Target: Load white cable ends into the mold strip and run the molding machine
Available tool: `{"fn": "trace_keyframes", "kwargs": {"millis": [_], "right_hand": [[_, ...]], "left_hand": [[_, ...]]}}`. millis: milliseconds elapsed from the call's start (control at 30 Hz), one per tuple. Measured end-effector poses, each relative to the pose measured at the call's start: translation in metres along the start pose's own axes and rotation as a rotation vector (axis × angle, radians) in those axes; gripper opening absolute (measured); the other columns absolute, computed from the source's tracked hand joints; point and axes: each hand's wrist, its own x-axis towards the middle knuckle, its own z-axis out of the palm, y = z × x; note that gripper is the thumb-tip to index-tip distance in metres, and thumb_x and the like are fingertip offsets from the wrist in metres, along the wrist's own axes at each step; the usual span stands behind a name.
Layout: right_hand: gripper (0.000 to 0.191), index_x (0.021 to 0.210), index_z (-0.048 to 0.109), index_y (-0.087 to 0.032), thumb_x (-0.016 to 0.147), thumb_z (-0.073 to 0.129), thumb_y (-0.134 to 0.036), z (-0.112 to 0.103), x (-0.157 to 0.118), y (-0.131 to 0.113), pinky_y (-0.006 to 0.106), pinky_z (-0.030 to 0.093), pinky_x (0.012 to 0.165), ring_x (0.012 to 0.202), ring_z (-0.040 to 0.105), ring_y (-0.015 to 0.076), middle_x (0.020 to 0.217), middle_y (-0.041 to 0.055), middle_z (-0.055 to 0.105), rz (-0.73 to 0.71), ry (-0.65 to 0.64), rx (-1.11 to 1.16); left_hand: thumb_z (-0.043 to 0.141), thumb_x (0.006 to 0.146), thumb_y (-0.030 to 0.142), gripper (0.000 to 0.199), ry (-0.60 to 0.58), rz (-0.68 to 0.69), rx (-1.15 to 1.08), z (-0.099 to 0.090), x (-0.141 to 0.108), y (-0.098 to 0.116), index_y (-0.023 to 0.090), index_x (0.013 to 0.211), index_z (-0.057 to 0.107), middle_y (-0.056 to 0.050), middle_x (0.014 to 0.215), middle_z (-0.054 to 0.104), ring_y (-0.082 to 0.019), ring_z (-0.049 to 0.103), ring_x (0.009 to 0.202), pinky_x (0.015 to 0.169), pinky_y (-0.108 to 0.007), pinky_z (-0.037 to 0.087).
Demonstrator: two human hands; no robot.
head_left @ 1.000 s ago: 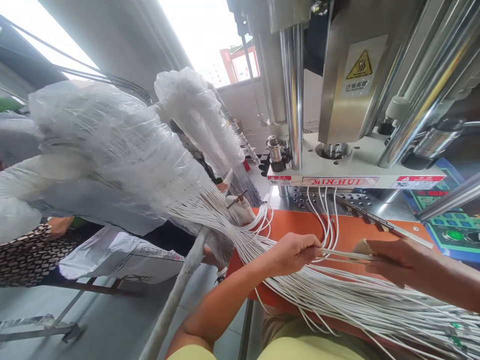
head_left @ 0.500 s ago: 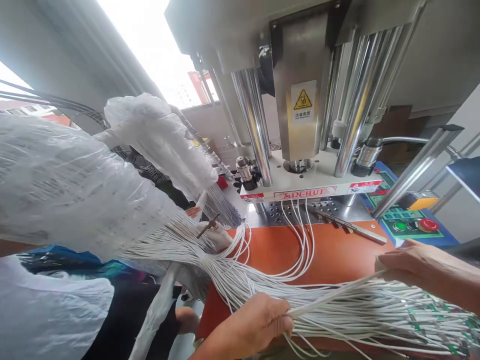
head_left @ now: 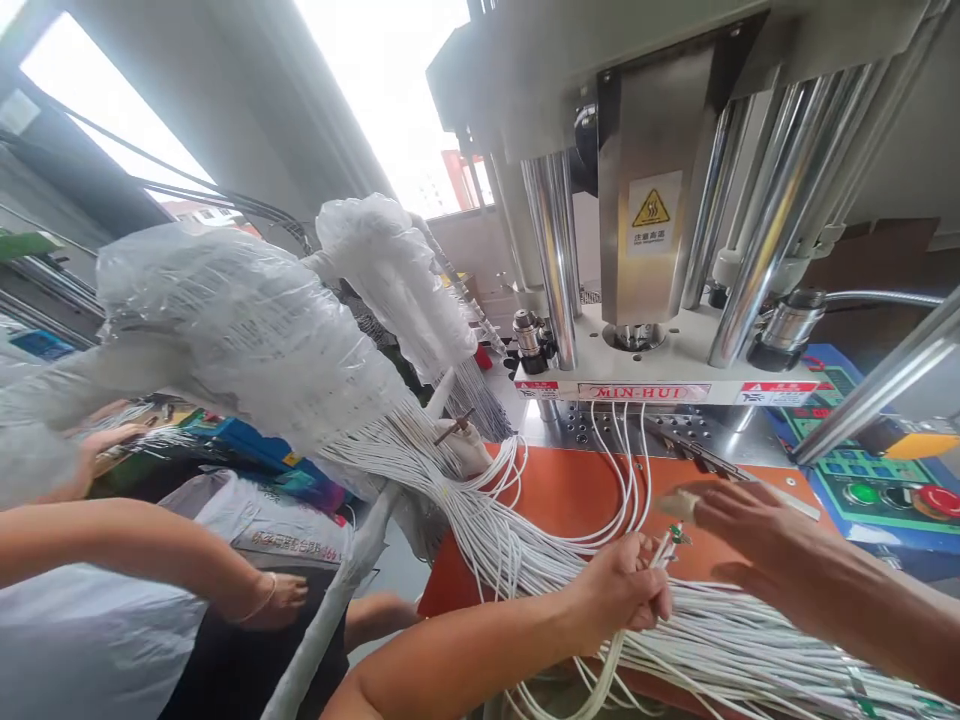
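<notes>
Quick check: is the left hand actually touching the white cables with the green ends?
Touching. The head view shows the left hand with its fingers closed around the white cables, their green ends sticking out beyond it.

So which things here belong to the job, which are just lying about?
In use:
- white cables with green tips, in left hand
- white cable bundle on orange tabletop
- grey metal MIN-HUI press

Apparently just about:
- slim silver metal bar
- white printed sack
</notes>
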Motion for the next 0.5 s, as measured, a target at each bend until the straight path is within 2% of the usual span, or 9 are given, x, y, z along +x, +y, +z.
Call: {"fn": "trace_keyframes", "kwargs": {"millis": [33,100,133,200,300,367,433,500], "right_hand": [[0.046,0.134,0.052,-0.035,0.088,0.056,-0.036,-0.009,-0.005,0.013,0.047,0.043,0.103,0.124,0.053,0.0283,0.138,0.0061,0.056,0.034,0.111,0.038],[0.057,0.149,0.033,-0.039,0.094,0.046,-0.046,-0.017,-0.013,0.034,0.044,0.037,0.113,0.138,0.041,0.0254,0.152,0.0021,0.042,0.159,0.116,0.217],[0.058,0.151,0.029,-0.039,0.095,0.043,-0.049,-0.014,-0.015,0.038,0.043,0.034,0.116,0.141,0.036,0.0246,0.155,0.0001,0.038,0.215,0.090,0.306],[0.058,0.150,0.033,-0.037,0.095,0.041,-0.053,-0.002,-0.017,0.031,0.043,0.030,0.117,0.144,0.030,0.0259,0.155,-0.0015,0.038,0.273,0.010,0.462],[0.060,0.149,0.037,-0.033,0.094,0.039,-0.056,0.018,-0.014,-0.003,0.047,0.034,0.115,0.140,0.037,0.0290,0.150,0.0013,0.045,0.273,-0.090,0.638],[0.062,0.151,0.033,-0.033,0.094,0.038,-0.058,0.026,-0.013,-0.021,0.047,0.035,0.114,0.137,0.042,0.0291,0.150,0.0026,0.045,0.257,-0.151,0.708],[0.062,0.153,0.026,-0.034,0.096,0.037,-0.055,0.030,-0.014,-0.021,0.043,0.038,0.113,0.136,0.044,0.0262,0.152,0.0017,0.042,0.239,-0.162,0.707],[0.057,0.153,0.024,-0.037,0.098,0.035,-0.048,0.034,-0.015,0.001,0.038,0.043,0.110,0.136,0.044,0.0223,0.153,-0.0007,0.041,0.231,-0.076,0.612]], "left_hand": [[0.073,0.074,0.053,0.048,0.017,-0.006,-0.017,-0.001,0.001,0.000,0.016,0.094,0.050,0.005,0.061,0.057,-0.002,0.028,0.036,0.039,-0.020,0.018],[0.070,0.074,0.057,0.050,0.029,-0.030,-0.014,-0.002,0.001,0.002,0.015,0.093,0.052,0.003,0.060,0.058,-0.003,0.030,0.035,0.038,-0.022,0.017],[0.069,0.074,0.059,0.050,0.034,-0.043,-0.005,-0.001,0.001,0.004,0.014,0.092,0.054,0.003,0.059,0.058,-0.004,0.032,0.034,0.038,-0.023,0.017],[0.069,0.072,0.060,0.051,0.054,-0.060,0.008,0.004,0.002,0.007,0.014,0.090,0.056,0.003,0.057,0.058,-0.005,0.033,0.033,0.038,-0.024,0.017],[0.068,0.073,0.062,0.051,0.052,-0.029,0.046,0.011,0.008,0.008,0.015,0.086,0.055,0.004,0.059,0.057,-0.005,0.037,0.035,0.039,-0.024,0.022],[0.067,0.075,0.063,0.050,0.024,0.020,0.080,0.015,0.013,0.006,0.016,0.084,0.053,0.004,0.060,0.056,-0.005,0.038,0.037,0.040,-0.023,0.024],[0.065,0.077,0.062,0.049,0.031,0.067,0.093,0.016,0.017,0.003,0.016,0.084,0.052,0.004,0.060,0.056,-0.005,0.037,0.038,0.040,-0.023,0.024],[0.065,0.079,0.057,0.044,0.102,0.093,0.091,0.014,0.021,0.002,0.016,0.089,0.050,0.004,0.060,0.058,-0.004,0.035,0.037,0.039,-0.022,0.022]]}}
